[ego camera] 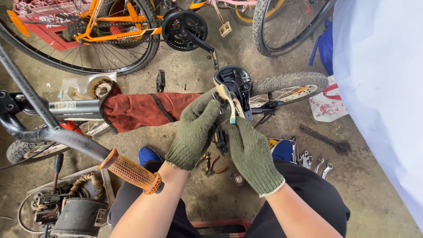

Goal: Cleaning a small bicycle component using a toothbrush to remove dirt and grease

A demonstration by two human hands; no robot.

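Both my hands wear green knit gloves. My left hand (197,125) grips the frame tube of a bicycle wrapped in a dark red cloth (141,110), right below the black saddle underside (235,83). My right hand (251,152) comes up from below and holds a thin tool with a pale green handle (230,105) against the saddle clamp. The fingertips of both hands meet at the clamp, so the tool's tip is hidden.
An orange-grip handlebar (131,171) juts in at lower left. An orange bicycle (110,31) and other wheels stand behind. Several wrenches (315,162), pliers (211,163) and a large spanner (326,141) lie on the concrete floor. A white sheet (383,88) hangs at right.
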